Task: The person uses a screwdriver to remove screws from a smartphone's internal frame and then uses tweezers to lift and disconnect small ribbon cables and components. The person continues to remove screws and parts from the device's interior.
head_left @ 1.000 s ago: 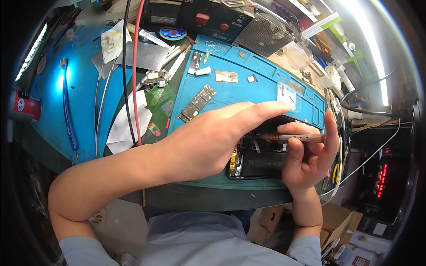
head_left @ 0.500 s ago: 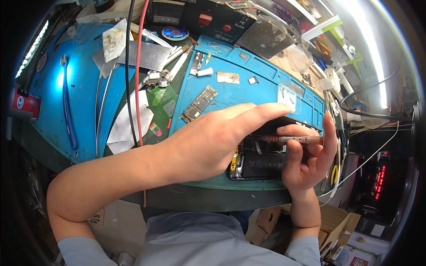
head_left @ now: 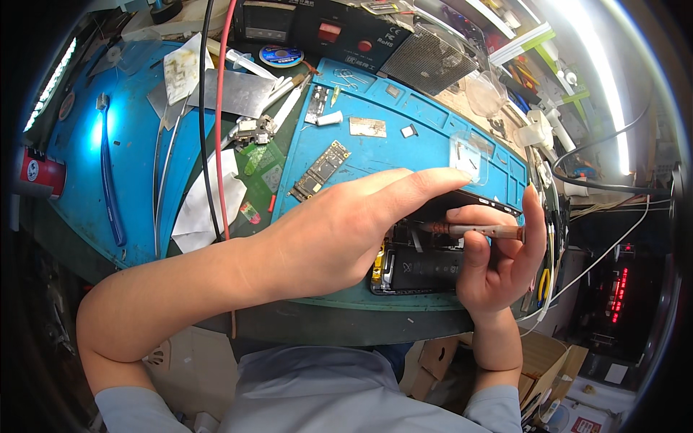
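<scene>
An opened phone (head_left: 420, 270) lies at the mat's near edge, its battery side uncovered. Its raised dark screen part (head_left: 480, 200) stands behind, partly hidden. My left hand (head_left: 350, 224) reaches across the phone's left end. One finger stretches along the raised part's upper edge; the others are hidden behind the hand. In my right hand (head_left: 494, 263), fingers closed, is a slim pen-like tool (head_left: 476, 230) with a brownish shaft. It lies nearly level, its end pointing left into the phone's upper area. What its tip touches is hidden.
A circuit board (head_left: 321, 171) and a clear plastic tray (head_left: 469, 156) lie on the blue mat (head_left: 404, 155). A blue-handled brush (head_left: 110, 180) is at the left. Black and red cables (head_left: 219, 130) hang across. A black box-shaped device (head_left: 339, 32) stands at the back.
Both hands hold nearly the same pose. The phone and bench items appear shifted very slightly left in the picture, and the tool's end is a touch lower.
</scene>
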`<state>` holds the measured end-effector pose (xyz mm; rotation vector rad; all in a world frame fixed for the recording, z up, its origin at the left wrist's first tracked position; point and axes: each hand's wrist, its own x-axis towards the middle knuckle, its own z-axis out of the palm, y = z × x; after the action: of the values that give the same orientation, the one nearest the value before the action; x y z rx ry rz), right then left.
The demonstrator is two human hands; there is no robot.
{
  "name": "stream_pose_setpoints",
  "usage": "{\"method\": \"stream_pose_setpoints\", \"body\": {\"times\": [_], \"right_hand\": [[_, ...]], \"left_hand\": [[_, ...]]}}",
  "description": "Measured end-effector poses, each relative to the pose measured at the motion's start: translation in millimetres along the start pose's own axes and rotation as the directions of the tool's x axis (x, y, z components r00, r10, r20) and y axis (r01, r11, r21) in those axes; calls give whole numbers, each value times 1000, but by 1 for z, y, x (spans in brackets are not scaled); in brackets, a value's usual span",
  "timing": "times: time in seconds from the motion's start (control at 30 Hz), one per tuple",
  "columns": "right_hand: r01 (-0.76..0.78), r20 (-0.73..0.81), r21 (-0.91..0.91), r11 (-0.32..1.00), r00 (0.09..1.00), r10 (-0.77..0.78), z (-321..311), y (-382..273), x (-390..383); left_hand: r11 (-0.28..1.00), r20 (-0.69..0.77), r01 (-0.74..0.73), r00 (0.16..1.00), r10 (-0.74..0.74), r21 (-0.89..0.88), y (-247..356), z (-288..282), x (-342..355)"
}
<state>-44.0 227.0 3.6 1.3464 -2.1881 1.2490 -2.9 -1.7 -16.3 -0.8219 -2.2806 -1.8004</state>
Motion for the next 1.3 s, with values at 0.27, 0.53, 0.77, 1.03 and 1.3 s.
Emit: {"method": "stream_pose_setpoints", "body": {"times": [0.27,0.53,0.77,1.03,1.3], "right_hand": [[4,-15,13,1000,1000,-4,-1,0,0],[13,-7,-8,1000,1000,-13,-2,0,1],[-60,-106,24,998,992,62,-9,-6,0],[-87,-102,91,992,990,97,-23,-19,6],[72,-174,39,997,983,-65,-24,-21,-1]], "left_hand": [[1000,15,10,1000,-10,-10,1,-1,1],[1000,17,13,1000,-14,6,1,0,1],[996,36,90,995,-90,2,6,-1,0],[995,-33,-45,998,48,91,5,-3,6],[986,-68,-71,994,82,150,8,2,4]]}}
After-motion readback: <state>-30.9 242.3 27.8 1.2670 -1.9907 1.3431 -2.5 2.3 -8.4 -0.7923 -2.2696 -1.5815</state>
